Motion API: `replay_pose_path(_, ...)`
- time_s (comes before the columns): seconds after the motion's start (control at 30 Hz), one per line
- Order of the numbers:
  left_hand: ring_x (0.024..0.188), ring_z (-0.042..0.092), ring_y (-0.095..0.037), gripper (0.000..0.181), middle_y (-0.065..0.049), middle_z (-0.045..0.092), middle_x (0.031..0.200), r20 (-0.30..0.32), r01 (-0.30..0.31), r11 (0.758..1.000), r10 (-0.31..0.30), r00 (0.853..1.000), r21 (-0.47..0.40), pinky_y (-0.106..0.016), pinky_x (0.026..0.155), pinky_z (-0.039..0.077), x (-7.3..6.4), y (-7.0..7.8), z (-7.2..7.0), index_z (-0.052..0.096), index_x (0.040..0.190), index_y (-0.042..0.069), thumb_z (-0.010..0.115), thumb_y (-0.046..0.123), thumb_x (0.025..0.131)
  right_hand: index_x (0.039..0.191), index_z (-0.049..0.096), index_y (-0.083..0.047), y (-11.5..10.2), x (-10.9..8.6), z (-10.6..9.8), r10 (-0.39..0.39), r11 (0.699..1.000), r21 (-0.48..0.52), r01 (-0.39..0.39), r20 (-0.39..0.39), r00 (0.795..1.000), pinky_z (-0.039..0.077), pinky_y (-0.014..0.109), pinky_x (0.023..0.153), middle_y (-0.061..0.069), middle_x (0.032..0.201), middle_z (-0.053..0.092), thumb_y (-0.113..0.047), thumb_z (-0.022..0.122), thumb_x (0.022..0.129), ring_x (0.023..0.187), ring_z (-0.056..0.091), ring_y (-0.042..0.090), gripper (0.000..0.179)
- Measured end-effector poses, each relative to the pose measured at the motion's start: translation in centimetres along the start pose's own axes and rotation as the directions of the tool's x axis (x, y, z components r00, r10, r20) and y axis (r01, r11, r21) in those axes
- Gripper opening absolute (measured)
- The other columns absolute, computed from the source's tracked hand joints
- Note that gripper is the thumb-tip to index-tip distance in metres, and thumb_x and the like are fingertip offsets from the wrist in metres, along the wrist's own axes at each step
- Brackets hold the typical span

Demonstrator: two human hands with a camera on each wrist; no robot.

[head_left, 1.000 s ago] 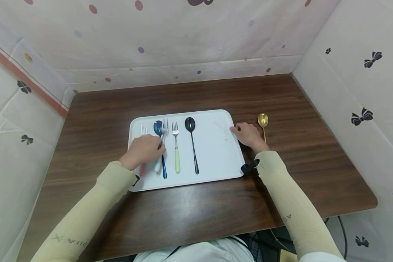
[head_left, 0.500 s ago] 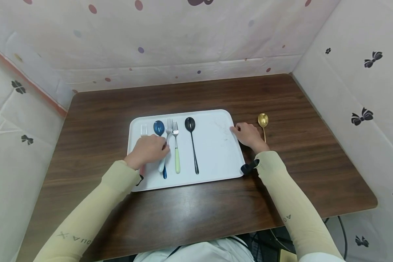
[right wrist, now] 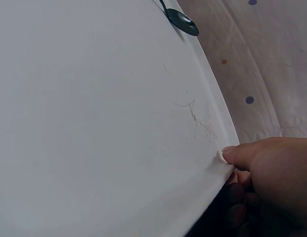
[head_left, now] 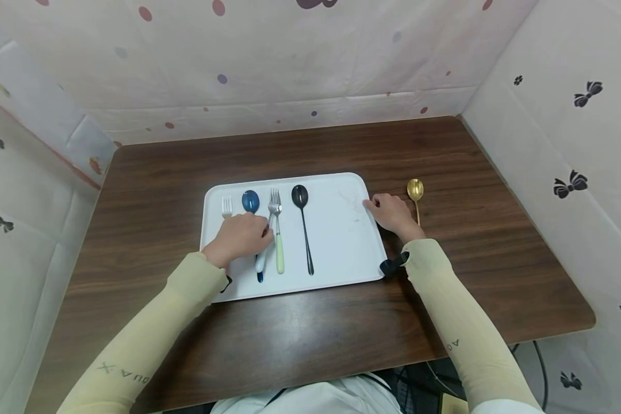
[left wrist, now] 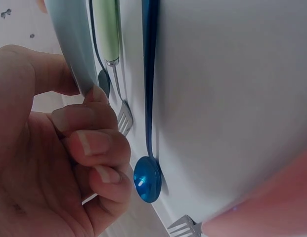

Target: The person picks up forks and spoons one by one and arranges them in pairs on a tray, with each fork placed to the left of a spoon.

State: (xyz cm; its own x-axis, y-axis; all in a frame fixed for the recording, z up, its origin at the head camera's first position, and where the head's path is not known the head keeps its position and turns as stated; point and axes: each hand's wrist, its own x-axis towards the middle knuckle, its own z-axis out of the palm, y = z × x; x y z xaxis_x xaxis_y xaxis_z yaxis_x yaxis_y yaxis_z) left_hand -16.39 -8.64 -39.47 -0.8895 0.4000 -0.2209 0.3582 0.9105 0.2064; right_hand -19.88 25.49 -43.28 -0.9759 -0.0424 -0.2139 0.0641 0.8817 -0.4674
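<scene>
My left hand (head_left: 242, 237) pinches a fork with a pale blue handle (left wrist: 76, 39) between thumb and index finger, the other fingers curled. The fork is over a white tray (head_left: 344, 241), its tines overlapping those of a green-handled fork (head_left: 280, 256) in the head view. A blue spoon (left wrist: 147, 178) lies under the hand, its middle hidden in the head view. Farther left is a pink-handled fork (left wrist: 272, 207), mostly covered by the hand from above. My right hand (head_left: 391, 214) grips the tray's right rim, thumb on top and fingers beneath.
A black spoon (head_left: 299, 198) lies in the middle of the tray. On the brown wooden table (head_left: 300, 339), a gold spoon (head_left: 416, 190) lies just beyond my right hand. Patterned white sheets (head_left: 269, 63) stand around the table's back and sides.
My left hand has carried the pale blue-handled fork rightward, from beside the blue spoon across to the green-handled fork. The right hand keeps its place on the tray rim.
</scene>
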Motion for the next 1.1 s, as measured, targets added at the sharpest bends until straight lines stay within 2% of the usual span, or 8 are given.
replay_pose_path(0.3,0.051,0.048,-0.017,0.032,-0.003,0.049,0.056,0.013,-0.009,1.000,0.009,1.000,-0.007,-0.029,0.050,0.035,0.2,0.4,0.1,0.056,0.068,0.012,0.047,0.028,0.094,0.075,0.051,-0.010,0.0,-0.1,0.0,-0.002,1.000,-0.002,0.002,-0.005,1.000,0.033,0.032,0.059,0.004,0.064,0.045,-0.042,0.042,0.101,0.062,0.044,0.022,0.042)
replay_pose_path(0.7,0.049,0.047,-0.016,0.032,-0.002,0.048,0.056,-0.013,-0.048,0.999,0.048,0.999,0.019,-0.028,0.046,0.035,0.5,1.0,0.3,0.054,0.065,0.013,0.048,0.027,0.093,0.077,0.052,-0.009,0.1,-0.1,0.0,-0.007,1.000,-0.001,0.007,0.000,1.000,0.034,0.032,0.060,0.005,0.065,0.046,-0.042,0.042,0.101,0.062,0.045,0.022,0.042)
replay_pose_path(1.1,0.048,0.047,-0.016,0.031,-0.002,0.048,0.054,-0.005,-0.069,0.998,0.069,0.998,0.008,-0.027,0.046,0.034,2.0,0.8,1.2,0.056,0.067,0.013,0.049,0.028,0.093,0.077,0.051,-0.009,0.1,0.5,0.6,0.016,1.000,-0.015,-0.016,-0.003,1.000,0.034,0.032,0.060,0.005,0.065,0.046,-0.042,0.042,0.101,0.062,0.045,0.022,0.042)
